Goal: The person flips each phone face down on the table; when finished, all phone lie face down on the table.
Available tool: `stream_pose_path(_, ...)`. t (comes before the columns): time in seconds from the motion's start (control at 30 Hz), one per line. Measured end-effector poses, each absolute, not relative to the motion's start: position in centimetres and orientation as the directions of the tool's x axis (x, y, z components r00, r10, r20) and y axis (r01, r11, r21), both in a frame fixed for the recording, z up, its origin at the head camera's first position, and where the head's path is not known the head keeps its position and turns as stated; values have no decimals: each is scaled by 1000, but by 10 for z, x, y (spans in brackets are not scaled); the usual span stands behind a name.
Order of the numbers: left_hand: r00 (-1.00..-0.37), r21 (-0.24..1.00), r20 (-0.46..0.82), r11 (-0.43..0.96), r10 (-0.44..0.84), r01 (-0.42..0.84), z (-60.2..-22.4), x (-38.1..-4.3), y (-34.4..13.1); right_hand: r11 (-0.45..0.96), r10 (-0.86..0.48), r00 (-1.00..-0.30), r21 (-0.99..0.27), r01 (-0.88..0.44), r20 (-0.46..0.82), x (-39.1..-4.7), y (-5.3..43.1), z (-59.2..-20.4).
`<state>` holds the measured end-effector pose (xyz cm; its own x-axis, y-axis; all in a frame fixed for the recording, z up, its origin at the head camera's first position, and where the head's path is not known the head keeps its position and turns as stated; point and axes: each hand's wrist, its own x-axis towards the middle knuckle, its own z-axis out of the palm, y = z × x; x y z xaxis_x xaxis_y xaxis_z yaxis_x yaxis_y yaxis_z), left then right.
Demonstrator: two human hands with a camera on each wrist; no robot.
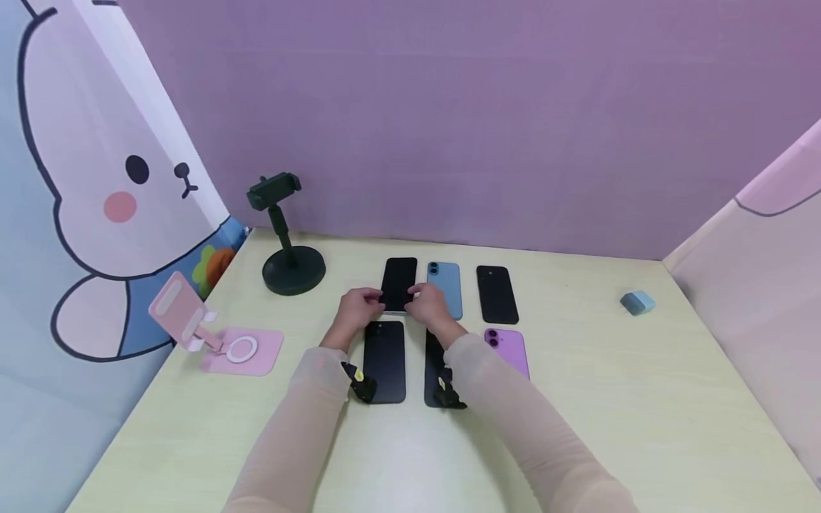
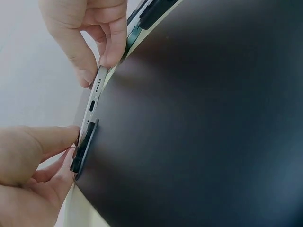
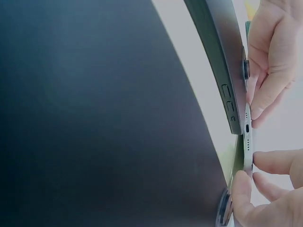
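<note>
A phone with a black screen and a pale edge (image 1: 399,276) lies in the back row on the table. The left hand (image 1: 358,309) pinches its near left corner, and the right hand (image 1: 428,305) pinches its near right corner. In the left wrist view, the phone's bottom edge (image 2: 93,101) with its charging port shows between both hands' fingertips. The right wrist view shows that same port edge (image 3: 247,142). Nearer the person, a black phone (image 1: 386,370) lies back up by the left wrist. Another dark phone (image 1: 433,370) is partly hidden under the right wrist.
Beside the held phone lie a blue phone (image 1: 452,288) and a black phone (image 1: 497,296). A purple phone (image 1: 511,348) lies by the right forearm. On the left stand a dark green phone stand (image 1: 291,271) and a pink stand (image 1: 266,353). A blue block (image 1: 638,303) sits far right.
</note>
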<state>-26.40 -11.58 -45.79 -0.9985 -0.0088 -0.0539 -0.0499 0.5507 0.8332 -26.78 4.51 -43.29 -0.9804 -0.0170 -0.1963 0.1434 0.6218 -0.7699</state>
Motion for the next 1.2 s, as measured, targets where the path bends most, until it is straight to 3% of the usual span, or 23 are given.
stream_pose_path(0.4,-998,815,-62,578,17,-41,-459,-265,-115,535,-79,-978,-836,120,-191,-267,53,-434)
stream_pose_path(0.87,-992,743,0,663,129,86,-454,-264,-106,135,-178,-970,-981,143,-166,-264,56,-429)
stream_pose_path(1.2,-992,795,-12,603,124,66,-453,-261,-96,72,-171,-974,-988,140,-150,-266,60,-434)
